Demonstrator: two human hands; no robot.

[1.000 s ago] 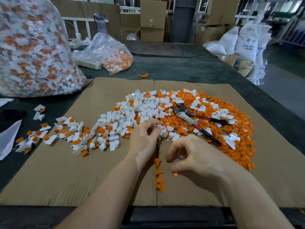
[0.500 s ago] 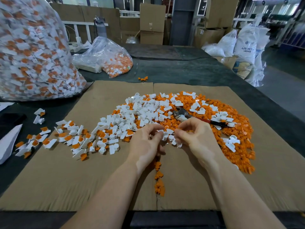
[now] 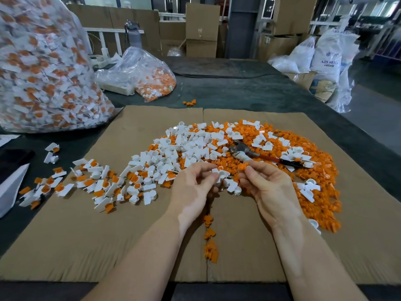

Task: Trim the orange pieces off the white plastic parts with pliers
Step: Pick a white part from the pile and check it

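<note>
Your left hand (image 3: 195, 187) pinches a white plastic part (image 3: 222, 173) between thumb and fingers, and your right hand (image 3: 267, 185) pinches a small orange piece (image 3: 242, 166) just beside it. The pliers (image 3: 260, 156) lie untouched on the pile of orange pieces (image 3: 314, 181), just beyond your right fingertips.

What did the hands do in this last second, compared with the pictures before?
The right hand rose from the cardboard to meet the left hand and now pinches an orange piece. The left hand stayed put, holding a white plastic part. The pliers stayed untouched on the pile.
</note>
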